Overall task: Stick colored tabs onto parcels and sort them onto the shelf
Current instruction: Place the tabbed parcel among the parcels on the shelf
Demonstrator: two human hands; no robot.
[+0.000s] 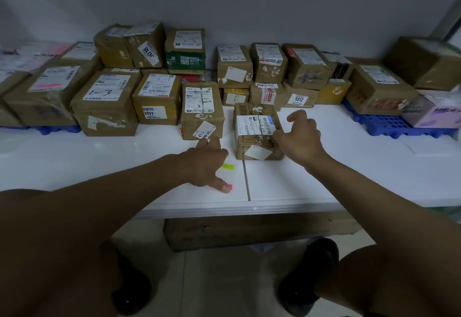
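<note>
On the white table [324, 179], the left hand [207, 164] presses loosely spread fingers on the tab sheet [225, 177]. The right hand [300, 137], fingers curled, touches the parcel [257, 132] (its grip is unclear). A peeled tab could crease or stick to skin.

Small brown parcel [257, 132] flat on white table, white barcode label on top, blue tab at label's right end. Tab sheet [226, 175] beside it near table edge: yellow-green and pink tabs.

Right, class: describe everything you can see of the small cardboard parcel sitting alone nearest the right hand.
The small brown cardboard parcel lies flat on the white table, just right of the tabletop seam and apart from the stacked boxes behind. It looks taped and worn, with a white barcode label carrying a blue patch on top and a blank white sticker on its front face. The right hand touches its right edge.
</note>
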